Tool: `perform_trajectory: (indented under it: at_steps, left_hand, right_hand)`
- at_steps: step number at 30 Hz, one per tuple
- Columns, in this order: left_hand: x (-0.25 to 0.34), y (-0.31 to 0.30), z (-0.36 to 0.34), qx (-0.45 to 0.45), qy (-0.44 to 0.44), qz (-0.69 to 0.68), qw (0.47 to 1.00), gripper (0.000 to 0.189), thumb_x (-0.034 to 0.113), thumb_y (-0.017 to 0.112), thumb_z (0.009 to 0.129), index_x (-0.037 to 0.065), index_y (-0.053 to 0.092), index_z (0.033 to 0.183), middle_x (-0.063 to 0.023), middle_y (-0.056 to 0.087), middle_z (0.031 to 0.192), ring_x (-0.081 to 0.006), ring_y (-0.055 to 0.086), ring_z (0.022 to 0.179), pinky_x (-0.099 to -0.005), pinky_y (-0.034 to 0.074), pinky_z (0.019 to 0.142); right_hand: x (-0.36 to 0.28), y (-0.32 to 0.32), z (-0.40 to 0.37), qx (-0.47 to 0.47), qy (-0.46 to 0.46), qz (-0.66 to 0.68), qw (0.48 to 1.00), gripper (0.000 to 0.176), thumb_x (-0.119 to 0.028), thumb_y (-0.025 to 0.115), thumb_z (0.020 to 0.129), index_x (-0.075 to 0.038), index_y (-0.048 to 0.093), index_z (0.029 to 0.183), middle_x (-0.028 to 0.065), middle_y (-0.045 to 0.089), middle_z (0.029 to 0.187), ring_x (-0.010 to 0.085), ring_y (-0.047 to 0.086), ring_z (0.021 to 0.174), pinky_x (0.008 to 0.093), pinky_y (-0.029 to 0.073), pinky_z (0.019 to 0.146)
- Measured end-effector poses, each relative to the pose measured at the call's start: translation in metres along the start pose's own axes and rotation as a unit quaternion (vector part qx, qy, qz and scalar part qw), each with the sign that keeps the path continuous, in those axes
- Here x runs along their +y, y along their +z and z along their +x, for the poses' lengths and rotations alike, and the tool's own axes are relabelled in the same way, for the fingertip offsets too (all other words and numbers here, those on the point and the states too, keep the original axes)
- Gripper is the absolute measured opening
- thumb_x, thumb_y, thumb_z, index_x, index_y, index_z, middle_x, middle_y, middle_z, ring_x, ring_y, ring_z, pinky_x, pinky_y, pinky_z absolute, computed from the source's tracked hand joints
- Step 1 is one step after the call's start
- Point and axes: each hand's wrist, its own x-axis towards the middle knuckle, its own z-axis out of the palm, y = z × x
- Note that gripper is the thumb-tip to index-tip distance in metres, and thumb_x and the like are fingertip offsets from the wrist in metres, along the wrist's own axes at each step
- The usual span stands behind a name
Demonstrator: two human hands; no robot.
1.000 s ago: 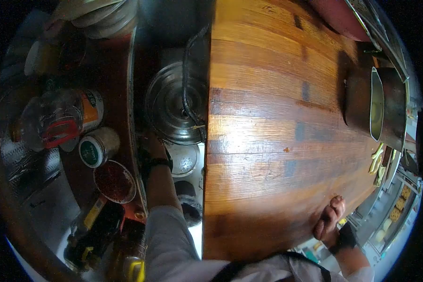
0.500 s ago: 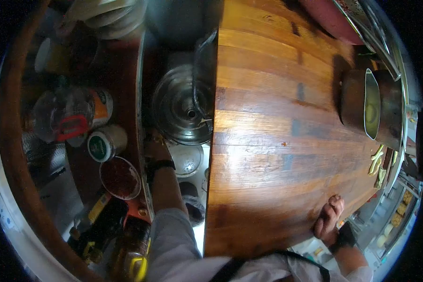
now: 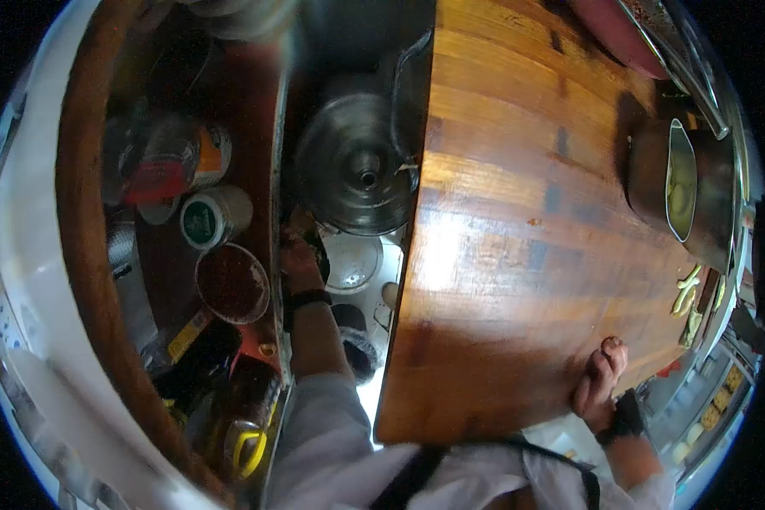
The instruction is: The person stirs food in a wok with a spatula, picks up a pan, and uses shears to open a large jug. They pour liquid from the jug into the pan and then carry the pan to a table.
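My left hand (image 3: 302,257) reaches down into the dark gap between the shelf and the wooden table. Its fingers look curled at a dark thing (image 3: 320,246) too shadowed to name. Beside it are a large round metal vessel (image 3: 336,161) and a round white lid or dish (image 3: 354,265). My right hand (image 3: 602,378) rests at the near edge of the wooden tabletop (image 3: 501,297), fingers bent and pressed together, with nothing visible in it. Pale yellow-green strips (image 3: 685,293) lie on the table beyond that hand.
On the left shelf stand a white jar with a green lid (image 3: 217,217), a tub of red-brown contents (image 3: 232,285) and a bottle with a yellow handle (image 3: 248,450). A deep metal container (image 3: 654,178) holding liquid sits at the table's right. Trays of food (image 3: 716,399) appear lower right.
The view has shifted, so the shelf and table appear further right. My left hand shows more, with a dark thing now visible by its fingers. My right hand stays at the table edge.
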Motion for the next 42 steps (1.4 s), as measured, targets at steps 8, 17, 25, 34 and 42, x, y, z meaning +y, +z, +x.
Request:
perform_trajectory:
  at_steps: [8,17,25,34,42]
  left_hand:
    - [-0.024,0.047,-0.051,0.166,0.022,0.117,0.979,0.016,0.021,0.045,0.082,0.009,0.050,0.092,-0.0035,0.054,0.078,-0.0102,0.051,0.063,-0.0198,0.042,0.052]
    - [-0.069,0.096,-0.155,0.245,0.043,0.274,0.929,0.013,0.019,0.044,0.082,0.007,0.047,0.083,-0.0015,0.049,0.064,-0.0104,0.046,0.055,-0.0208,0.037,0.048]
    - [-0.059,0.146,-0.270,0.325,-0.017,0.318,0.891,0.016,0.020,0.045,0.082,0.007,0.047,0.075,-0.0023,0.050,0.065,-0.0116,0.048,0.056,-0.0209,0.037,0.048]
    - [-0.032,0.209,-0.418,0.238,-0.075,0.528,0.812,0.015,0.016,0.043,0.081,0.002,0.046,0.074,-0.0057,0.050,0.064,-0.0118,0.046,0.052,-0.0233,0.036,0.046]
    - [0.025,0.192,-0.530,0.106,-0.095,0.691,0.709,0.019,0.018,0.043,0.081,0.002,0.048,0.072,-0.0074,0.051,0.060,-0.0135,0.046,0.046,-0.0248,0.036,0.042]
  right_hand:
    - [0.001,-0.001,0.002,0.000,-0.010,0.005,1.000,0.033,-0.010,0.044,0.066,0.003,0.042,0.097,0.0214,0.040,0.098,0.0374,0.042,0.088,0.0487,0.031,0.078]
    - [-0.003,-0.004,0.004,-0.017,-0.008,-0.019,1.000,0.034,-0.011,0.044,0.068,0.002,0.041,0.100,0.0209,0.040,0.101,0.0368,0.042,0.092,0.0479,0.031,0.079]
    - [-0.009,-0.008,0.010,-0.003,-0.007,-0.029,1.000,0.038,-0.003,0.046,0.063,0.001,0.043,0.101,0.0201,0.042,0.104,0.0369,0.041,0.098,0.0476,0.030,0.085]
    - [-0.016,-0.012,0.005,0.099,-0.025,-0.030,0.994,0.034,-0.005,0.050,0.064,-0.001,0.048,0.098,0.0157,0.047,0.103,0.0327,0.044,0.098,0.0424,0.033,0.085]
    - [-0.063,-0.047,-0.099,0.142,-0.058,0.068,0.986,0.043,-0.001,0.053,0.063,-0.002,0.044,0.104,0.0148,0.046,0.103,0.0299,0.042,0.099,0.0396,0.031,0.086]
